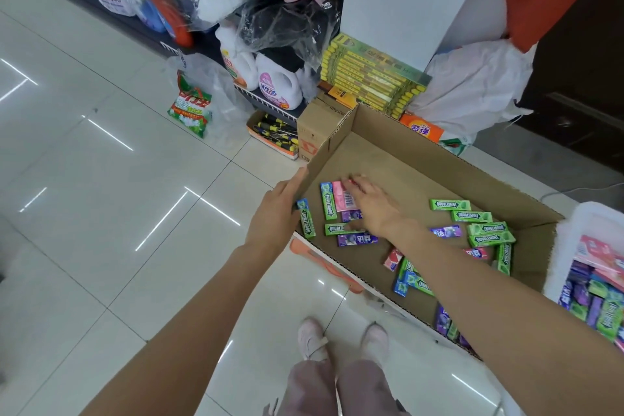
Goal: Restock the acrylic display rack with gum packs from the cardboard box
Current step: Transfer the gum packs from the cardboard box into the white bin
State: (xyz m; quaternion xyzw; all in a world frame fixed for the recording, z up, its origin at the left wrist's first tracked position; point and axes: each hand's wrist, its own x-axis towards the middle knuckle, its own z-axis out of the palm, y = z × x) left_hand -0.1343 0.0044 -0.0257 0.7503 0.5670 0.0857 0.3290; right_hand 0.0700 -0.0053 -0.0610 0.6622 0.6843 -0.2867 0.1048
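A wide cardboard box (398,145) sits raised off the floor, and several green, purple and pink gum packs lie loose on its bottom. My left hand (280,209) grips the box's near left wall, thumb outside. My right hand (369,201) reaches into the box with its fingers spread flat over a pink gum pack (342,196), beside a green Doublemint pack (328,201). More green packs (486,230) lie at the box's right end. The acrylic display rack (594,300), holding mixed gum packs, shows at the right edge.
Shelving behind the box holds detergent bottles (278,81), bagged goods and a stack of yellow-green boxes (371,78). A small carton (317,125) and a tray of screwdrivers (273,132) stand by the box's far left corner. My feet (341,338) are on the glossy tiled floor.
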